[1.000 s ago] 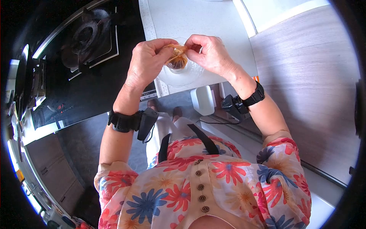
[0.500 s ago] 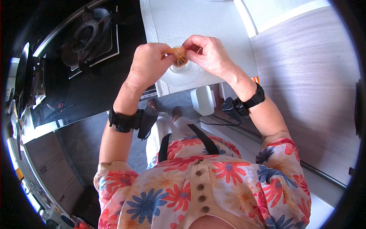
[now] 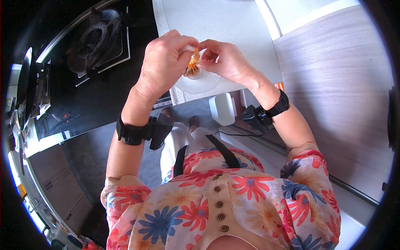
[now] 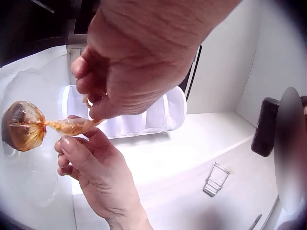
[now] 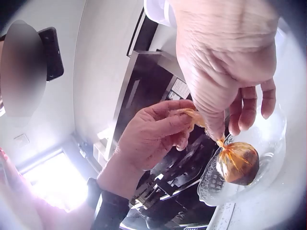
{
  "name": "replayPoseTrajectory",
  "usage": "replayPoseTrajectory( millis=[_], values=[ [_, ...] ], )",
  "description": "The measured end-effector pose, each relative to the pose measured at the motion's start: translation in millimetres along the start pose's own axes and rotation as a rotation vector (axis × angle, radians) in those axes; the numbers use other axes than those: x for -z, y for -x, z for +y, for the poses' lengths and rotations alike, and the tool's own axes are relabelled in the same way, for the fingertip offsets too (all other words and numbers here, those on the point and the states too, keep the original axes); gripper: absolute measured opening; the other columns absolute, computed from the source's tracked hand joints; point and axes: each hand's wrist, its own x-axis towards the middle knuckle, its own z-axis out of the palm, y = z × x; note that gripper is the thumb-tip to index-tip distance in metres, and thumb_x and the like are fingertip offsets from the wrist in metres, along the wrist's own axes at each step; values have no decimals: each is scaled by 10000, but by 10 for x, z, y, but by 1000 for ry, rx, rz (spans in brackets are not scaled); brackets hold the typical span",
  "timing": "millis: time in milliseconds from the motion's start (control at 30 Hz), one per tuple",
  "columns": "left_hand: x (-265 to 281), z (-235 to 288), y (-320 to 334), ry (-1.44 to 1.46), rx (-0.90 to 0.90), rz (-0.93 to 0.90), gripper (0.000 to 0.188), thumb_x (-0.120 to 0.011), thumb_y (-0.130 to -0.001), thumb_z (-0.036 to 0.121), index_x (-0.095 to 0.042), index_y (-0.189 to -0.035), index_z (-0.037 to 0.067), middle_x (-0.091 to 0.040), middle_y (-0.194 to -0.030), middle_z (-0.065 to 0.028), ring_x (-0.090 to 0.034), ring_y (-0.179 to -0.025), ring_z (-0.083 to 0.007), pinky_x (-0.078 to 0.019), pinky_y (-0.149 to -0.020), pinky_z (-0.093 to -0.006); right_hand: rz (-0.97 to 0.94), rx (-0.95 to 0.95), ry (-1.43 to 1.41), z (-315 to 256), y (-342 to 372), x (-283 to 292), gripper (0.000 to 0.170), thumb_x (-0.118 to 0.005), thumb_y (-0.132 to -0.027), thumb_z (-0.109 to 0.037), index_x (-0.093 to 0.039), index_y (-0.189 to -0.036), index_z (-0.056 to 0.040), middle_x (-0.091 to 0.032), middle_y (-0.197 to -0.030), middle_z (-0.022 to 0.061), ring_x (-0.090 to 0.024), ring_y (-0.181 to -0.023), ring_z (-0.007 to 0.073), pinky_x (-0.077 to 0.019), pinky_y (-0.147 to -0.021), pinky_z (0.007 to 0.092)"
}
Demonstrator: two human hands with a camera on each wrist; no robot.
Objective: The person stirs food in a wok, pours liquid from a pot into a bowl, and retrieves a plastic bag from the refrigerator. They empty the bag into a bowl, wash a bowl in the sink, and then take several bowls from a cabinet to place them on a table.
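Note:
A small clear plastic bag point(image 3: 192, 70) with dark brown and orange contents is bunched into a ball below a twisted neck. My left hand point(image 3: 163, 58) pinches the loose top end of the bag between thumb and fingers. Lower on the neck, the thumb and forefinger of my right hand point(image 3: 229, 62) pinch it, close above the ball in the right wrist view. Orange stains streak the plastic point(image 4: 72, 125) between the hands. Beneath the bag is a clear glass dish point(image 5: 208, 191) with a patterned rim, standing on the white counter point(image 3: 225, 25).
A black gas hob point(image 3: 98, 39) lies to the left of the counter. Below the counter's front edge sits a white plastic bin point(image 3: 221, 109). A wood-grain panel point(image 3: 333, 71) stands at the right.
The bag's top was stretched wide between both hands; now it is gathered into a narrow twist. My left hand has risen and turned over the neck. My right hand stays nearly in place.

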Motion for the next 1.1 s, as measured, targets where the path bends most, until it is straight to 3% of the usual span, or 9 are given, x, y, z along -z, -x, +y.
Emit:
replayPoseTrajectory(
  millis=[167, 267, 333, 533, 600, 700, 800, 1000, 1100],
  values=[
    [-12, 13, -45, 56, -141, 138, 167, -558, -779, -3, -686, -864, 63, -617, -815, -85, -627, -717, -210, -513, -619, -264, 21, 18, -42, 17, -18, -4, 175, -625, -774, -110, -621, -933, -35, -639, -706, 89, -609, -625, 160, -483, -614, 258],
    [42, 25, -66, 116, -159, 172, 153, -557, -794, -20, -646, -911, 24, -597, -807, -69, -599, -719, -128, -479, -653, -227, 49, 36, -102, 18, -28, 9, 164, -620, -779, -108, -624, -925, -32, -643, -722, 93, -609, -640, 154, -485, -628, 253],
    [90, 31, -57, 160, -64, 146, 146, -561, -803, -9, -644, -918, 26, -603, -819, -58, -600, -742, -117, -482, -670, -230, 61, 28, -145, -22, -24, 15, 158, -620, -780, -108, -626, -919, -33, -646, -735, 96, -611, -651, 151, -486, -636, 252],
    [105, 63, -68, 196, -34, 102, 146, -577, -799, -4, -633, -931, 18, -594, -788, -35, -571, -720, -87, -468, -657, -211, 180, 107, -40, -146, -28, 71, 130, -611, -793, -115, -636, -874, -17, -644, -718, 85, -607, -637, 123, -485, -618, 246],
    [146, 30, -64, 165, -34, 93, 146, -581, -799, 1, -630, -936, 16, -592, -784, -29, -562, -713, -78, -463, -651, -205, 213, 120, -196, -44, -58, 109, 120, -599, -804, -104, -640, -873, -15, -638, -697, 72, -599, -618, 105, -482, -594, 240],
    [198, -33, -43, 172, -2, 89, 150, -585, -800, 6, -631, -942, 20, -587, -776, -19, -542, -698, -62, -454, -635, -201, 139, -15, -269, -31, -15, 211, 158, -546, -882, -120, -628, -932, 5, -626, -784, 34, -551, -667, 83, -468, -648, 208],
    [185, -119, -20, 251, 43, 126, 176, -611, -784, 8, -638, -957, 21, -578, -744, -12, -517, -664, -52, -451, -609, -197, 103, -63, -344, -41, 2, 248, 178, -547, -887, -145, -632, -951, -3, -632, -798, 39, -581, -684, 88, -475, -637, 211],
    [-89, -3, 31, 46, 265, -199, 258, -729, -719, 152, -623, -866, -32, -578, -672, -28, -504, -599, -59, -427, -543, -210, 73, -31, -352, -192, 24, 247, 224, -530, -900, -191, -629, -1009, -22, -643, -837, 52, -623, -714, 112, -476, -602, 211],
    [-226, -109, 47, 204, 262, -112, 272, -724, -729, 181, -620, -855, -36, -582, -665, -35, -510, -586, -71, -428, -538, -210, 85, 39, -395, -247, 43, 275, 230, -506, -912, -192, -630, -1021, -32, -645, -850, 55, -623, -706, 114, -476, -604, 210]
  ],
)
